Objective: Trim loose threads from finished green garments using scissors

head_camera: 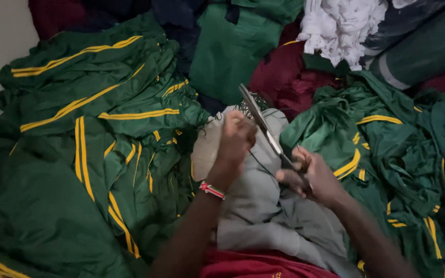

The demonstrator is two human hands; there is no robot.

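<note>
My right hand (pixel 307 175) grips the dark handles of a pair of scissors (pixel 262 126), whose blades point up and to the left. My left hand (pixel 235 141) is closed on a fold of grey cloth (pixel 263 216) that lies over my lap, right beside the blades. Dark loose threads (pixel 248 105) hang at the cloth's upper edge near the blade tips. A red and white band (pixel 212 190) circles my left wrist. Whether the blades touch the cloth I cannot make out.
Green garments with yellow stripes are piled at the left (pixel 88 134) and at the right (pixel 387 154). Maroon cloth (pixel 289 77), a plain green piece (pixel 227 51) and a heap of white fabric (pixel 341 28) lie behind. A red garment (pixel 253 265) is at the bottom.
</note>
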